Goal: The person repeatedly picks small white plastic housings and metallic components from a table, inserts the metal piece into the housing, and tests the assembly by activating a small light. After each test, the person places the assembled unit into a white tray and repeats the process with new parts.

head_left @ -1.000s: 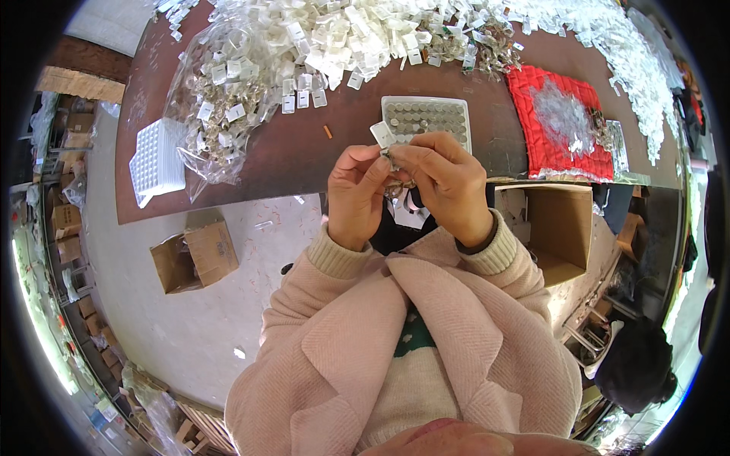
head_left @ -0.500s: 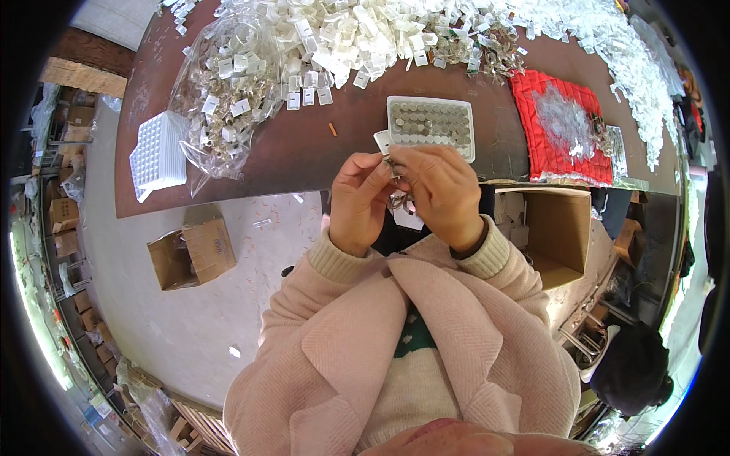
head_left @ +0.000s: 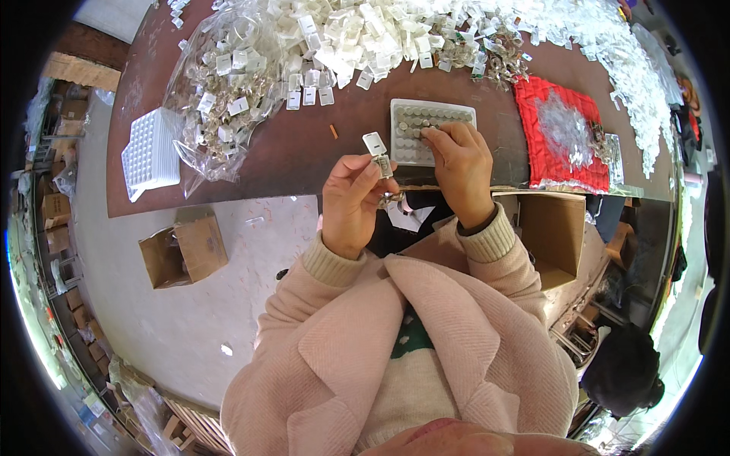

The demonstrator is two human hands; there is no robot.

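Note:
My left hand (head_left: pixel 351 199) holds a small metal clip with a white tag (head_left: pixel 378 152) above the table's near edge. My right hand (head_left: pixel 458 169) has reached forward over a white tray (head_left: pixel 449 115) of small round metal pieces, its fingertips resting on the pieces in the tray's near right part. Whether it pinches one is hidden by the fingers. Both sleeves are pale pink knit.
The brown table (head_left: pixel 258 156) carries a clear bag of tagged pieces (head_left: pixel 224 91), a heap of white tags (head_left: pixel 357 38), an empty white grid tray (head_left: pixel 150 152) at the left edge and a red cloth (head_left: pixel 559 137). An open cardboard box (head_left: pixel 547 232) stands right, another box (head_left: pixel 182 251) on the floor.
My hands, joined together before, have parted: the right hand moved forward onto the tray while the left stayed holding the tagged clip.

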